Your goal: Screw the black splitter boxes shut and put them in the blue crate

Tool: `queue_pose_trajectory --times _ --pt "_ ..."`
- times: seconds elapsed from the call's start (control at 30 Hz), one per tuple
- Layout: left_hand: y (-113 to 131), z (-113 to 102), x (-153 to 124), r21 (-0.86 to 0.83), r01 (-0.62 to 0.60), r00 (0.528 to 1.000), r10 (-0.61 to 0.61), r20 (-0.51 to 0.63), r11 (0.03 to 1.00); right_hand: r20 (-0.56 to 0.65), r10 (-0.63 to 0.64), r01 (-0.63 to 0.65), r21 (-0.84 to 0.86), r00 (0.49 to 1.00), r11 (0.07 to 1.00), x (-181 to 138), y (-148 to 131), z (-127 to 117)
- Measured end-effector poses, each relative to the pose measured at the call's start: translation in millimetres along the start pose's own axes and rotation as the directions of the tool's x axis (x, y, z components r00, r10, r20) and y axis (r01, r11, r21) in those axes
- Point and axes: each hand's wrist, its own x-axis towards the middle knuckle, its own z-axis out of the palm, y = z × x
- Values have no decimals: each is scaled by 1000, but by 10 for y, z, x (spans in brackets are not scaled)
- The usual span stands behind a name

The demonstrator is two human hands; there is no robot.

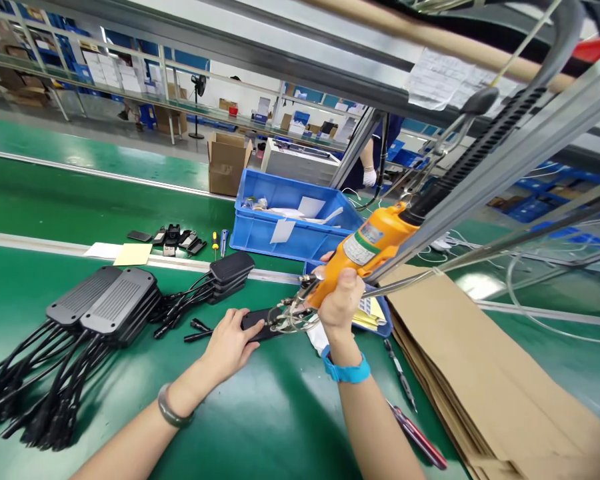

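My right hand [344, 301] is wrapped round an orange electric screwdriver [367, 252] that hangs from a black coiled cable; its metal tip points down-left toward a small black plastic part [258, 321] on the green bench. My left hand [231, 340] lies flat with fingers pressing on that black part, holding it against the mat. A blue band sits on my right wrist, a dark bracelet on my left.
Stacks of black ribbed adapters with cables [105, 301] lie at left, another stack [230, 268] behind. A blue bin [290, 230] stands behind, flattened cardboard [480, 373] at right, a red-handled tool [420, 437] near it. Another person's gloved hand [369, 177] shows far back.
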Motion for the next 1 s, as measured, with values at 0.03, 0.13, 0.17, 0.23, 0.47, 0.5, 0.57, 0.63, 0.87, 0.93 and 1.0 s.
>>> queue_pose_trajectory --times 0.03,0.13,0.17,0.23,0.47,0.5,0.57,0.63,0.87,0.93,1.0 --pt "1 -3 3 0 0 1000 0 2 1000 5 7 -7 -6 1000 1000 -7 1 3" --pt "9 -13 9 -3 6 1000 -6 21 1000 14 -5 5 0 1000 1000 -44 14 5" --pt "11 -17 10 -5 10 999 -10 31 1000 14 -13 12 10 1000 1000 -64 22 1" --pt "13 -26 9 -8 19 999 -18 42 1000 18 -19 18 45 1000 999 -111 36 -12" --pt "-36 1 14 -25 -33 999 33 2 999 -1 -89 89 39 996 995 -79 -242 31" --pt "-44 22 21 -27 -38 999 38 0 999 -33 -119 120 29 992 992 -23 -331 70" --pt "-56 73 33 -34 -56 998 56 0 998 -72 -184 186 24 980 982 102 -496 173" --pt "-59 117 39 -40 -77 997 78 13 996 -77 -219 223 45 973 974 208 -591 291" --pt "-24 69 0 14 -12 997 11 77 1000 48 -68 63 92 997 994 153 -280 572" --pt "-19 51 -4 2 13 995 -13 100 1000 79 -12 5 97 997 995 81 -146 596" --pt "-21 58 -2 -15 26 993 -24 114 1000 90 20 -29 100 996 995 29 -44 604"
